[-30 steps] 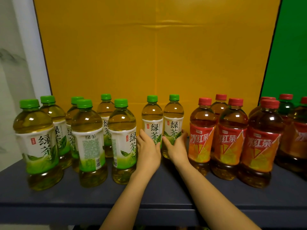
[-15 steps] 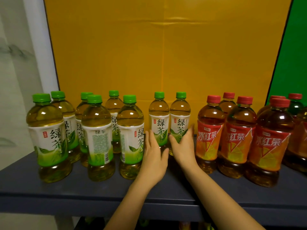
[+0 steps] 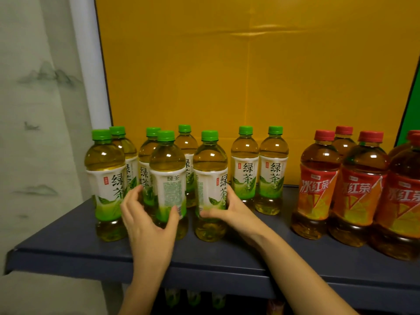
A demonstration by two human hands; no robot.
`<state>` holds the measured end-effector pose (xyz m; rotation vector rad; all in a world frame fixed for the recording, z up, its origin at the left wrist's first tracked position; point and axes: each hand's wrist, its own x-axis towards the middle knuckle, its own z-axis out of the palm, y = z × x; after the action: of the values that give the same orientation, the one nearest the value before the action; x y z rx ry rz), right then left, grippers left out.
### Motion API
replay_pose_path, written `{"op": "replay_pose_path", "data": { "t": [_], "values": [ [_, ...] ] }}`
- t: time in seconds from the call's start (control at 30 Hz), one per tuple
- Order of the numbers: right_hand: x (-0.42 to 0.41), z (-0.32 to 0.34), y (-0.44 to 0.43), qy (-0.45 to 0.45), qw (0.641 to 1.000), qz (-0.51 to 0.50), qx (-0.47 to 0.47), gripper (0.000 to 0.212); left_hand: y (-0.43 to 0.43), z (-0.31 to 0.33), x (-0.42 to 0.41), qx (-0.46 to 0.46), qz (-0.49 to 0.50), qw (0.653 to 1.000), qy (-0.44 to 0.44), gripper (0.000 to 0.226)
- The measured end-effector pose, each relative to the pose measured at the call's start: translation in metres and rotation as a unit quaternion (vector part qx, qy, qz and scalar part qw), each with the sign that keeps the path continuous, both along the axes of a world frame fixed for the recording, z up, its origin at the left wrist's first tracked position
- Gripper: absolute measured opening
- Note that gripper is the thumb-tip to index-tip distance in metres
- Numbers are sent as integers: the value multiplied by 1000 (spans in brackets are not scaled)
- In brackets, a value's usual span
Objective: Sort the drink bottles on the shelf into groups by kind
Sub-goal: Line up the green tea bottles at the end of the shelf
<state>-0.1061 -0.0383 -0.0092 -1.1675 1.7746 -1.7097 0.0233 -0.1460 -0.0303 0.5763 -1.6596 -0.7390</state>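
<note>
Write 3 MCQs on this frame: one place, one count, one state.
1. The green-cap bottles stand where from the red-cap bottles? A left B right C behind
2. Green caps in view? A five B eight C twelve
3. The right hand? A hangs free B grips a red-cap bottle C grips a front green-cap bottle
Key: A, the green group fills the shelf's left; B, eight caps count along the rows; C, its fingers curl round it.

Counting eight green tea bottles (image 3: pixel 167 185) toward 8 o'clock and at least four red tea bottles (image 3: pixel 317 189) at 4 o'clock.
</note>
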Motion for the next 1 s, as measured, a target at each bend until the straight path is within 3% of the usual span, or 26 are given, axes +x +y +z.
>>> {"op": "replay_pose_path", "data": {
  "t": [0.07,0.2,0.5,0.67,0.87,1.0],
  "values": [
    [0,-1,-2,27,999,-26,-1,61,-12,-2,-1,40,-59,996,-48,75],
    [0,-7,-1,77,989,-115,-48,64,-24,-6,-2,80,-121,983,-116,69],
    [-12,1,41,127,946,-294,-61,63,-20,-3,-8,12,-125,983,-131,72],
    [-24,-2,62,175,908,-379,-23,61,-5,-2,-20,18,-193,975,-107,65],
    [-22,-7,63,213,883,-418,0,71,19,5,-33,38,-270,956,-106,69],
    [-15,-11,67,216,890,-402,-8,71,30,4,-47,46,-333,935,-114,64]
  ]
}}
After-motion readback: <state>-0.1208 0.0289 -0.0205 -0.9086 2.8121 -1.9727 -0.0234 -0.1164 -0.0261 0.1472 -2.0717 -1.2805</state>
